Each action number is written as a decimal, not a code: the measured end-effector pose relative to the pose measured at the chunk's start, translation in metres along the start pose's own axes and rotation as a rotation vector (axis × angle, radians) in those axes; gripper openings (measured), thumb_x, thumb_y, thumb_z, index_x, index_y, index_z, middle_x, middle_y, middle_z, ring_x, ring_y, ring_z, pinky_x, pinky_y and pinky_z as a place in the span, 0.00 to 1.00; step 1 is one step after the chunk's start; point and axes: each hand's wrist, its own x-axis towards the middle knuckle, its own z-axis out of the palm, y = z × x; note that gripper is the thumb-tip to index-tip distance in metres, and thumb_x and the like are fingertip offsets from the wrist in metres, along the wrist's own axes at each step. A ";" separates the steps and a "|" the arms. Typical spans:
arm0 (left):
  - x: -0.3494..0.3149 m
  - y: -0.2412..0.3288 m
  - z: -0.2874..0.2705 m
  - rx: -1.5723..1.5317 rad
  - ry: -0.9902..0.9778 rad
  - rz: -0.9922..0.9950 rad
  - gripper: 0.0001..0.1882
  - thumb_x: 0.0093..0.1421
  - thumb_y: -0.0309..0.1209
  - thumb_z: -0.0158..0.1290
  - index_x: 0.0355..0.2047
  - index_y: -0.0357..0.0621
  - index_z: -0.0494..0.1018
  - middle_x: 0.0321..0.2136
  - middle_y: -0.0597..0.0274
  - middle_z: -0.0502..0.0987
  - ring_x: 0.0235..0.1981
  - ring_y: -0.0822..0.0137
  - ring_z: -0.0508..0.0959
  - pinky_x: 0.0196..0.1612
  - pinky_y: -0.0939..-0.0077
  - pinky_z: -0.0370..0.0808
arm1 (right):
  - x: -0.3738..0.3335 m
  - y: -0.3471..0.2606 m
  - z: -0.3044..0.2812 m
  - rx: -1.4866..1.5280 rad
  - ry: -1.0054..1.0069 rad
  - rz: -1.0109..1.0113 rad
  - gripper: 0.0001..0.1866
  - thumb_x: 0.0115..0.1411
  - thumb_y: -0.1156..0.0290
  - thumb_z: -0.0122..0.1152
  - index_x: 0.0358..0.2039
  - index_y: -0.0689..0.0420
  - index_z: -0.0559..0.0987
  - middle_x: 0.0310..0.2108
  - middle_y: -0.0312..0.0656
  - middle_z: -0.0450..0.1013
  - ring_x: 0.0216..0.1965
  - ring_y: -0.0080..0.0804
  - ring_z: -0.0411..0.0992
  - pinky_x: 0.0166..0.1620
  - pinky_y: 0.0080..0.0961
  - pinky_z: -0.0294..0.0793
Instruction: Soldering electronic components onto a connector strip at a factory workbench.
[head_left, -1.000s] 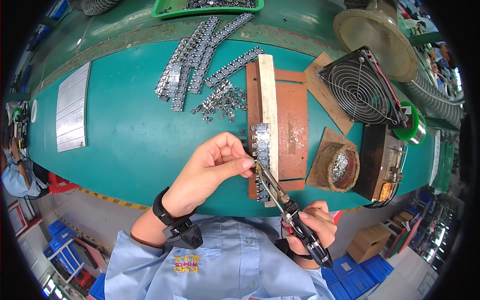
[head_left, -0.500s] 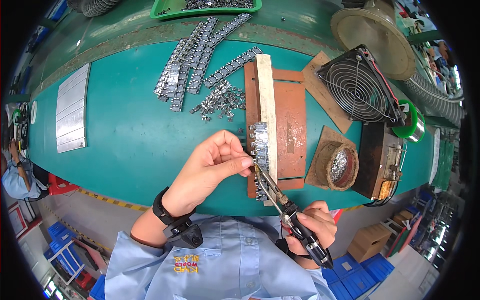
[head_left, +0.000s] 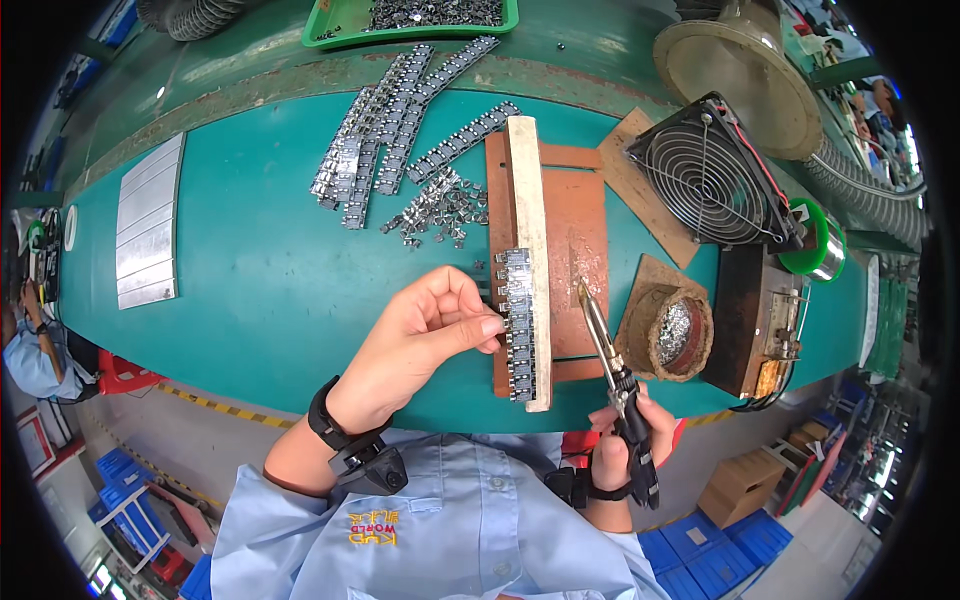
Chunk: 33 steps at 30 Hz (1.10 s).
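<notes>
My left hand (head_left: 425,322) is closed in a pinch at the left edge of a circuit board strip (head_left: 520,330); whatever is between the fingertips is too small to make out. The strip leans against a pale bar (head_left: 528,180) on a brown fixture (head_left: 580,235). In my right hand (head_left: 610,466) is a soldering iron (head_left: 620,385) with a black handle. Its metal tip points away from me, over the fixture's brown surface, apart from the strip. Loose small metal parts (head_left: 445,208) lie in a pile beyond my left hand.
Several board strips (head_left: 375,130) lie at the back, near a green tray (head_left: 410,30) of small parts. To the right stand a fan (head_left: 705,175), a round pot (head_left: 680,335), a solder spool (head_left: 825,245) and a metal box (head_left: 745,320). Pale metal plates (head_left: 150,225) lie left.
My right hand has drawn the soldering iron off the strip and swung its tip right, over the brown fixture. My left hand stays pinched at the strip's edge.
</notes>
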 end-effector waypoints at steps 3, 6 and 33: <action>0.000 0.000 0.000 0.009 -0.002 0.010 0.07 0.55 0.24 0.51 0.29 0.43 0.63 0.28 0.65 0.73 0.31 0.76 0.73 0.37 0.83 0.70 | -0.001 0.000 0.010 0.052 0.119 0.118 0.30 0.47 0.55 0.63 0.43 0.62 0.65 0.24 0.47 0.70 0.19 0.29 0.69 0.25 0.19 0.66; -0.002 0.001 0.003 0.005 0.029 0.015 0.06 0.55 0.22 0.50 0.28 0.43 0.63 0.27 0.64 0.73 0.30 0.75 0.73 0.36 0.84 0.69 | 0.002 0.001 0.013 0.042 0.190 0.136 0.33 0.47 0.51 0.62 0.43 0.64 0.65 0.25 0.45 0.68 0.18 0.26 0.65 0.27 0.16 0.65; 0.001 0.037 -0.019 1.376 0.408 0.570 0.06 0.47 0.16 0.52 0.26 0.37 0.68 0.22 0.61 0.67 0.18 0.70 0.66 0.21 0.78 0.63 | 0.012 0.012 0.002 0.066 -0.029 -0.054 0.23 0.50 0.70 0.60 0.45 0.60 0.64 0.28 0.43 0.75 0.36 0.35 0.74 0.61 0.53 0.29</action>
